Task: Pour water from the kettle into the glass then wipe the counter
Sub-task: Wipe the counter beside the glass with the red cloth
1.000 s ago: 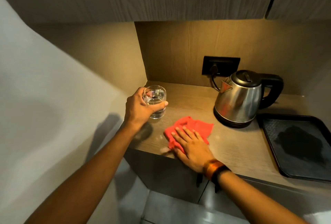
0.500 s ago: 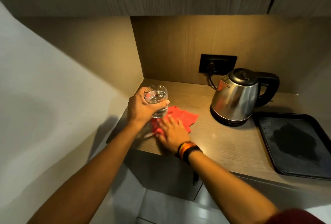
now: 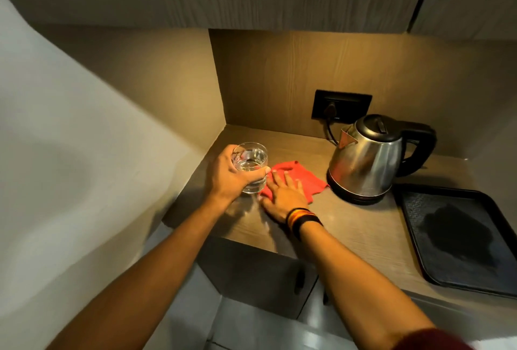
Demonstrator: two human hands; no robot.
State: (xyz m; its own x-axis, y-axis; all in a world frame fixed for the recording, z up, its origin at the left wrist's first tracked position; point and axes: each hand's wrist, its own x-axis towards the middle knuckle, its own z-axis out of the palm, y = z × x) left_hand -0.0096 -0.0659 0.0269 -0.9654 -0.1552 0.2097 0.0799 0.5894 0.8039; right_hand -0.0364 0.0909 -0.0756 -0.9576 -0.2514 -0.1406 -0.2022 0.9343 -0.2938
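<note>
The left hand [image 3: 228, 174] grips a clear round glass [image 3: 251, 166] of water above the wood-grain desk [image 3: 361, 226]; the right hand [image 3: 282, 195] lies flat on a red cloth [image 3: 303, 180], now nearer the shiny steel kettle [image 3: 366, 158] than before.

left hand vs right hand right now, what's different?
The left hand is curled around the glass of water, held lifted; the right hand lies flat, palm down, on the red cloth. The left hand's fingers wrap the glass; the right hand's fingers are spread over the cloth. The right wrist wears striped bands; the left wrist is bare. Both are over the counter's left end, close together.
</note>
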